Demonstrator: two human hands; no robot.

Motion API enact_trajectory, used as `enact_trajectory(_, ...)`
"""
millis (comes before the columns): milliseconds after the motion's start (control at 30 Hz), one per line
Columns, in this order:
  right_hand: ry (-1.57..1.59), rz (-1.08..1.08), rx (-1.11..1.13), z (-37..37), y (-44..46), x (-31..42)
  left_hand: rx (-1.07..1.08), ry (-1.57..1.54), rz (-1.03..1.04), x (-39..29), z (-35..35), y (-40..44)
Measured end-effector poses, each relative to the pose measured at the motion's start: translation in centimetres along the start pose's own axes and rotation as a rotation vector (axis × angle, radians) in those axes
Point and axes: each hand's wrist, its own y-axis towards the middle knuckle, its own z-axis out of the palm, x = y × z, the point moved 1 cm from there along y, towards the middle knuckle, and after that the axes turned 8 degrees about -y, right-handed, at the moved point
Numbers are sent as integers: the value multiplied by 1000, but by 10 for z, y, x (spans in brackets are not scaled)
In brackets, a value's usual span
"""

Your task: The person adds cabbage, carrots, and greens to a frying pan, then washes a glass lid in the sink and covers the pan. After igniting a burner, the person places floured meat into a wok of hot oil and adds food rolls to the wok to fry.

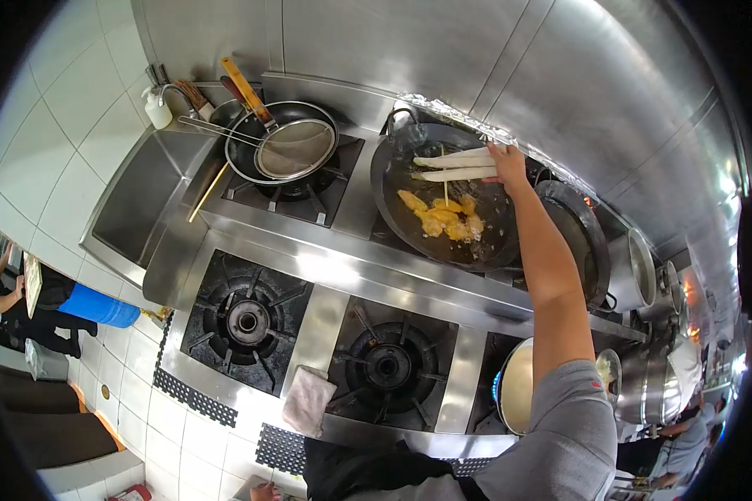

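Observation:
My right hand [506, 164] reaches over the far side of a wide black wok [386, 209]. Its fingers are closed on the ends of several long white strips [458, 174], which look like food, lying out to the left above the dark oil. Below them in the wok are golden fried pieces [447, 221] with bubbles around them. A thin pale stick [444, 179] stands upright between the strips and the fried pieces. My left hand [265, 492] shows only in part at the bottom edge, low by my body; its fingers are not clear.
Left of the wok, a frying pan [241, 163] holds a mesh strainer [297, 150]. Two unlit burners [246, 321] are in front, with a folded cloth [308, 401] between. A pale-filled pot [518, 388] sits over blue flame. Another wok [589, 242] is at right; other people work farther off.

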Motion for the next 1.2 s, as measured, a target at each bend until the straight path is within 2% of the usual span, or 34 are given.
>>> enact_trajectory(33,-1,4,-1,-4,1,-5,11,7,11,0,2,0)
enact_trajectory(100,113,181,60,-10,2,-16,27,21,43,-5,2,4)
enact_trajectory(233,171,279,161,-19,4,-32,58,94,200,-1,-14,26)
enact_trajectory(267,141,282,171,-20,8,-38,87,181,380,10,-20,41)
enact_trajectory(300,112,286,180,-20,12,-44,164,273,775,-7,-14,35)
enact_trajectory(333,114,286,179,-20,15,-50,123,327,634,-11,-16,35)
enact_trajectory(367,109,297,182,-19,19,-55,47,151,322,-1,-25,44)
enact_trajectory(400,103,308,187,-17,22,-60,-4,18,163,-22,-22,23)
enact_trajectory(533,30,286,188,-8,25,-57,-39,-51,108,-45,-10,-2)
enact_trajectory(600,-202,247,62,0,17,-43,-43,-49,85,-39,-8,-4)
enact_trajectory(633,-202,245,66,0,21,-40,-47,-53,68,-36,-8,-5)
enact_trajectory(700,-582,93,145,-1,30,-31,-51,-48,42,-30,-8,-7)
enact_trajectory(767,-791,60,177,-12,3,34,-55,-37,25,-27,-9,-6)
enact_trajectory(833,-949,-429,-126,-35,-27,82,-48,-23,11,-19,-10,-4)
enact_trajectory(933,-899,-556,-299,-85,-128,176,-35,4,15,-11,-5,-1)
enact_trajectory(1000,-822,-618,-347,-125,-193,209,-2,42,25,-23,7,-9)
enact_trajectory(1133,-577,-759,-424,-186,-290,206,109,49,25,-53,27,-11)
enact_trajectory(1167,-504,-780,-421,-198,-309,201,94,127,134,-61,34,-12)
enact_trajectory(1200,-431,-801,-413,-207,-324,194,120,78,129,-68,37,-14)
